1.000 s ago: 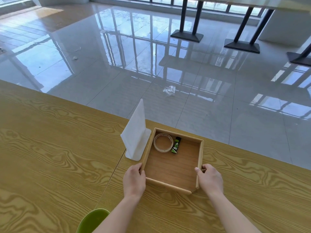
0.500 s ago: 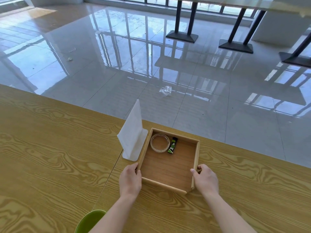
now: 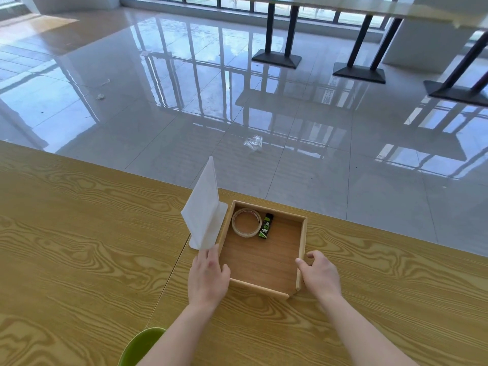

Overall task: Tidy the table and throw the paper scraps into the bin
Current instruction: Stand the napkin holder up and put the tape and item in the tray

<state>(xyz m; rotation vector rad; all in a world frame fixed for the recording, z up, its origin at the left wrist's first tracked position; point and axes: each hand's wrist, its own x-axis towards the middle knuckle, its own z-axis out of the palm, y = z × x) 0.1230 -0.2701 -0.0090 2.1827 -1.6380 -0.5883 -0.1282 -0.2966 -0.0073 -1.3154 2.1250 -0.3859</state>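
Table (image 3: 79,247): pale wood-grain top, filling the near half of the view.
Wooden tray (image 3: 264,260): shallow, square and open-topped – it sits flat on the table near the far edge, between the two hands.
Tape roll (image 3: 247,234): clear ring lying flat in the tray's far left corner.
Lighter (image 3: 266,226): green and black, lying in the tray just to the right of the tape roll and touching or almost touching it.
White stand (image 3: 203,207): upright white panel on a flat white base, just beside the tray's left wall.
Left hand (image 3: 207,277): fingers straight along the outside of the tray's left wall, the tips reaching the stand's base; the thumb lies over the near left corner.
Right hand (image 3: 320,277): pinches the tray's right wall, thumb inside and curled fingers outside.
Green rim (image 3: 140,344): curved edge of a round vessel at the bottom of the view, possibly the bin – too little shows to tell.
Floor (image 3: 184,114): glossy grey tiles beyond the table.
White scrap (image 3: 100,96): small crumpled piece on the floor, far left.
Clear wrapper (image 3: 253,142): crumpled, on the floor beyond the tray.
Black table bases (image 3: 276,59): on the floor at the far right.
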